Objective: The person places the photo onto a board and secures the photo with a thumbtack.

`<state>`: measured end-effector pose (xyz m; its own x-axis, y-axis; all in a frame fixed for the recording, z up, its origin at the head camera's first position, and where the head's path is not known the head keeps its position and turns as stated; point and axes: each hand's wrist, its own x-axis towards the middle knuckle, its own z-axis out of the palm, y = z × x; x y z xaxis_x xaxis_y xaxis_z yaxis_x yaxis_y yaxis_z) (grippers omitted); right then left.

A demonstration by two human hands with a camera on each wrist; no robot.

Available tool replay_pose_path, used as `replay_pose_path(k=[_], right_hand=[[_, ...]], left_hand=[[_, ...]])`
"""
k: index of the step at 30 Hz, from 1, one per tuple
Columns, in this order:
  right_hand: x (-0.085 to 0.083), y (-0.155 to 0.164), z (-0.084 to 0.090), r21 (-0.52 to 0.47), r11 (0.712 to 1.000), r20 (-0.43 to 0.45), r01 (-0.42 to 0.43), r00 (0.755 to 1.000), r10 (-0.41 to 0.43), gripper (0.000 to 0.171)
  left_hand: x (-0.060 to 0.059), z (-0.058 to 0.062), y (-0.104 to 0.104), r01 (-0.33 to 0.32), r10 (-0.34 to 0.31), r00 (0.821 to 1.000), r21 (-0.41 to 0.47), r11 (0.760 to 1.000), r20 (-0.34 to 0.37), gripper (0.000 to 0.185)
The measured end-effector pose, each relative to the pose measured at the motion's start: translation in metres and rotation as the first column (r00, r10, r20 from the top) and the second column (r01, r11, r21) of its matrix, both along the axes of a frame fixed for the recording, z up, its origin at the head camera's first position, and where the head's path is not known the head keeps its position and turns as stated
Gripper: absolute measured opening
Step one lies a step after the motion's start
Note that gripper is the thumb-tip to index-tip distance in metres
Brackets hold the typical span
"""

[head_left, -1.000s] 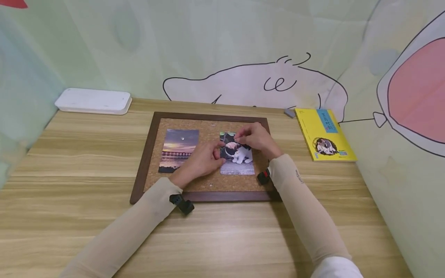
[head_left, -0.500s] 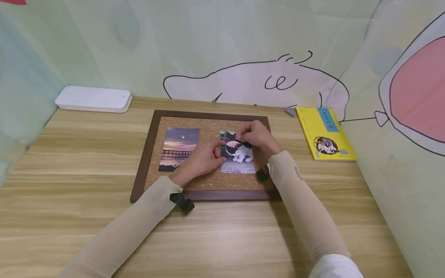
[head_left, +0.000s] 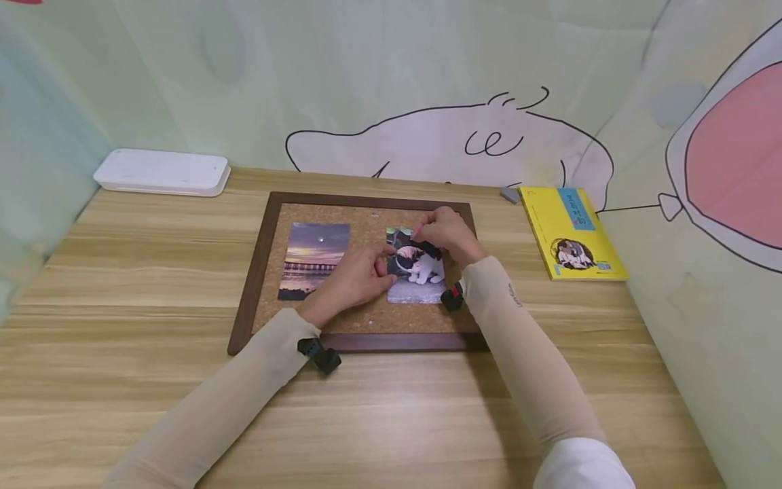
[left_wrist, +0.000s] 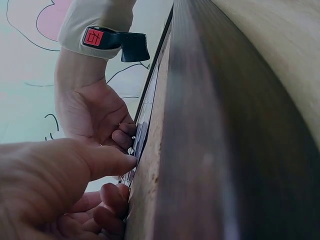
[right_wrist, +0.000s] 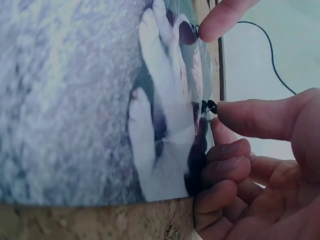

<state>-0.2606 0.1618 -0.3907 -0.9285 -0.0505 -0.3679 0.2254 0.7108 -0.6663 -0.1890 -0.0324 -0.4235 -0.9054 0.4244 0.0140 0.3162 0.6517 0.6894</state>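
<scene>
A photo of a black-and-white cat [head_left: 418, 288] lies on the right half of a brown-framed cork board [head_left: 379, 309]. My left hand [head_left: 362, 275] rests at its left edge, thumb and index fingertip spread and pressing on the print. At the photo's upper part, my right hand [head_left: 449, 234] pinches a thumbtack [right_wrist: 212, 106] between thumb and index finger. In the right wrist view its thin needle points at the photo's surface; whether it touches I cannot tell. A second photo, of a sunset with a pier [head_left: 318, 248], has a tack [head_left: 320, 239] near its top.
More tacks sit in the bare cork, one above [head_left: 375, 215] and another below [head_left: 370, 322]. A white case [head_left: 161, 173] stands at the back left. At the right lie a yellow book [head_left: 568, 234] and a small grey block [head_left: 510, 195]. A printed cloth wall borders the table.
My right wrist has shifted slightly left and turned a little, its fingers staying at the top of the cat photo. My left hand has kept its place.
</scene>
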Motion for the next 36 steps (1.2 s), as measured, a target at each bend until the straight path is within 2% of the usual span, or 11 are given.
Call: replay_pose_path(k=[8,13,17,20,25,36], right_hand=[[-0.002,0.001,-0.002,-0.03,0.999,0.011,0.014,1.0,-0.014,0.01],[-0.002,0.002,-0.003,-0.036,0.999,0.005,-0.006,1.0,0.006,0.009],[-0.001,0.001,-0.003,-0.014,1.0,-0.033,-0.01,0.999,0.009,0.008],[0.001,-0.002,-0.004,0.062,0.998,-0.082,-0.026,0.996,0.031,0.007],[0.003,-0.006,-0.005,0.2,0.978,-0.17,-0.058,0.981,0.093,0.008],[0.009,-0.002,-0.007,0.162,0.985,-0.23,-0.063,0.968,0.1,0.006]], left_hand=[[-0.001,0.001,-0.002,-0.003,0.003,1.0,-0.002,1.0,0.007,0.053],[-0.001,0.002,-0.003,-0.005,0.005,1.0,0.001,1.0,0.01,0.053],[-0.001,0.001,-0.004,-0.007,0.007,1.0,0.004,1.0,0.009,0.053],[-0.001,0.001,-0.003,-0.008,0.008,1.0,0.01,1.0,0.012,0.053],[0.0,0.0,-0.003,0.003,-0.004,1.0,0.018,1.0,0.01,0.052],[-0.002,-0.001,-0.001,0.014,-0.014,1.0,0.019,1.0,0.0,0.052]])
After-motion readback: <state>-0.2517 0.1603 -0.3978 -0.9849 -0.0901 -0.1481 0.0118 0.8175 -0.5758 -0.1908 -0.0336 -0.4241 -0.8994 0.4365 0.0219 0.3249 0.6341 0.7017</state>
